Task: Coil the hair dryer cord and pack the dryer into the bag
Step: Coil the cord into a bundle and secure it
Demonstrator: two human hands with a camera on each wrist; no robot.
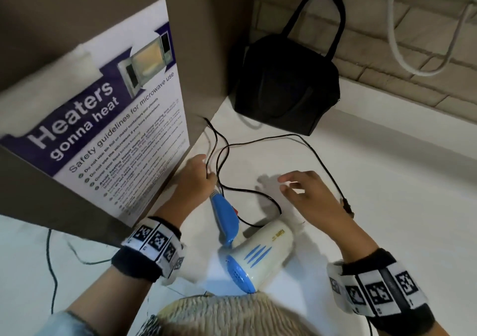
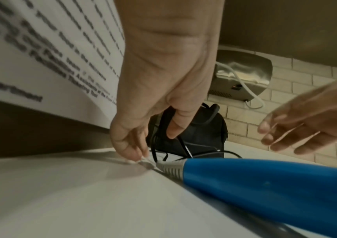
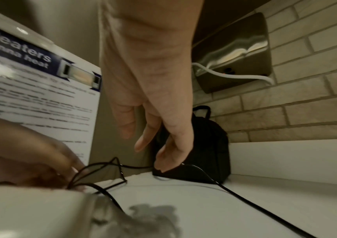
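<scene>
Left hand [image 1: 197, 174]: fingers pinch looped cord [image 1: 258, 139] just beyond the hair dryer [image 1: 255, 253] handle tip. Right hand [image 1: 304, 192]: fingers spread wide, holding nothing, above cord slack. Dryer lies on bench [image 1: 361, 219] below both; black bag [image 1: 286, 82] upright, well beyond fingertips.

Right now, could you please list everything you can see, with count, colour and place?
hair dryer: one, cream with blue handle, lying on counter near the person
cord: one, black, looping loose across counter
bag: one, black, upright in back corner
poster: one, white and purple, on left panel
wall unit: one, steel, on brick wall
counter: one, white
left hand: pinches cord near handle
right hand: open above counter
</scene>
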